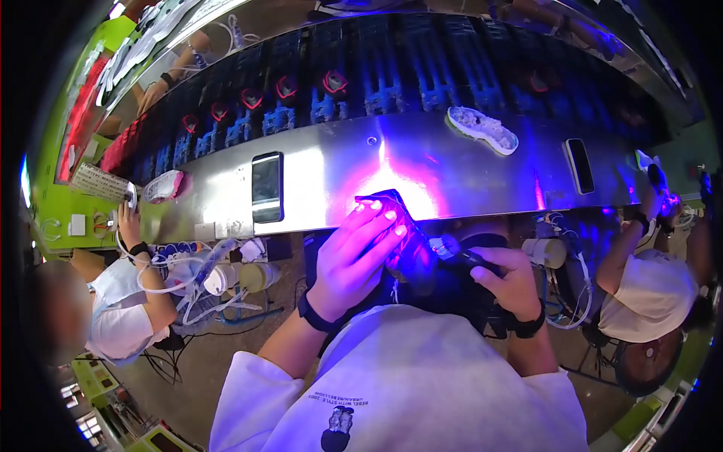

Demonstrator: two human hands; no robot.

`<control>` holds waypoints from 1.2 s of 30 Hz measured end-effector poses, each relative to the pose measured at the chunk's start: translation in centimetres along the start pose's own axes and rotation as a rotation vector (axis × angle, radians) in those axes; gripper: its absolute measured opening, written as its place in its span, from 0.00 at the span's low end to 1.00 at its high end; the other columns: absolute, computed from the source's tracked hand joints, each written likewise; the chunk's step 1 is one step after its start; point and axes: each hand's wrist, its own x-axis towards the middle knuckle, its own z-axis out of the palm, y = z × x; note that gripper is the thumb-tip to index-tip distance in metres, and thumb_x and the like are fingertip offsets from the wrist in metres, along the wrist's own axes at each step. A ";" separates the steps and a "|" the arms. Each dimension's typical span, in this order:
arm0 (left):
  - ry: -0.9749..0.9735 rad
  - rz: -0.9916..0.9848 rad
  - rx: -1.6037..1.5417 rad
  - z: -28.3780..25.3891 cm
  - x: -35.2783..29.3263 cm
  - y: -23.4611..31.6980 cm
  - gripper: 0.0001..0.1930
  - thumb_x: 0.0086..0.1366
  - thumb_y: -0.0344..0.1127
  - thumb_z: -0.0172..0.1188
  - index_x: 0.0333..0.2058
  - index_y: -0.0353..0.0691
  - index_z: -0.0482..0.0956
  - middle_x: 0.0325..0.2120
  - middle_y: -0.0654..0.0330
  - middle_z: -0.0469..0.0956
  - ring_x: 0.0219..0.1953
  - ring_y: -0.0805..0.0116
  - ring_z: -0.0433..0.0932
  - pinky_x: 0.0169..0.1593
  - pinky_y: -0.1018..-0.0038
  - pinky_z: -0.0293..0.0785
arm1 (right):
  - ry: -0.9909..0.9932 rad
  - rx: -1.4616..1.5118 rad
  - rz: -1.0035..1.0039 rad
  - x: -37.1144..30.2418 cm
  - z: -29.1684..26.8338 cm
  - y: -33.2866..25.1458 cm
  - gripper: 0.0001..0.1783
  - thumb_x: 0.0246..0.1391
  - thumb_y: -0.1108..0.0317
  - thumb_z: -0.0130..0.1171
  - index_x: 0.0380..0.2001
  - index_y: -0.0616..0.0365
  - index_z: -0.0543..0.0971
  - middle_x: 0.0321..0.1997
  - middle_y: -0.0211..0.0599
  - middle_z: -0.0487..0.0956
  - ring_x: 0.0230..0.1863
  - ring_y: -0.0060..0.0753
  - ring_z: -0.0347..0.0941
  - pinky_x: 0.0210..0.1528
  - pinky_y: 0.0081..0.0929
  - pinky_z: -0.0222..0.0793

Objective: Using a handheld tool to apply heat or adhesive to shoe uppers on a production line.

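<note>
Under a bright violet light, my left hand (354,260) holds a dark shoe upper (407,252) just off the metal ledge's near edge, its fingers laid across the top. Much of the upper's shape is lost in shadow and glare. My right hand (514,282) is closed around the black handle of a brush (444,247). The brush's pale bristle end points left and is at the upper's right side; whether it touches cannot be made out.
On the metal ledge (316,173) lie a phone (267,188), another dark phone (579,166), a sole-shaped tray (483,129) and a pale dish (163,186). Beyond runs a dark rack (384,71) of blue and red-rimmed pieces. Co-workers sit left (124,309) and right (651,294), beside tubes and pots (256,277).
</note>
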 end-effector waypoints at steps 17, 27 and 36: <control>0.004 -0.378 0.040 2.5 -0.9 1.2 0.29 0.48 0.20 0.67 0.52 0.44 0.82 0.49 0.55 0.81 0.49 0.55 0.83 0.51 0.68 0.81 | -0.006 0.286 0.232 -2.0 1.4 2.0 0.21 0.62 0.69 0.65 0.56 0.65 0.80 0.33 0.28 0.80 0.33 0.17 0.73 0.40 0.20 0.70; -0.072 -0.498 0.065 1.4 -0.6 0.1 0.30 0.48 0.22 0.69 0.53 0.46 0.82 0.47 0.58 0.82 0.45 0.58 0.84 0.47 0.68 0.82 | 0.145 -0.226 -0.078 0.1 1.5 -1.1 0.19 0.54 0.73 0.69 0.51 0.59 0.83 0.35 0.37 0.82 0.36 0.29 0.77 0.43 0.25 0.72; -0.161 -0.587 -0.191 0.4 -1.5 -2.0 0.26 0.45 0.23 0.72 0.47 0.42 0.85 0.41 0.54 0.83 0.41 0.55 0.84 0.45 0.68 0.81 | -0.019 -0.405 -0.092 2.6 0.4 -3.1 0.20 0.53 0.73 0.68 0.50 0.61 0.82 0.36 0.40 0.82 0.37 0.34 0.79 0.42 0.26 0.72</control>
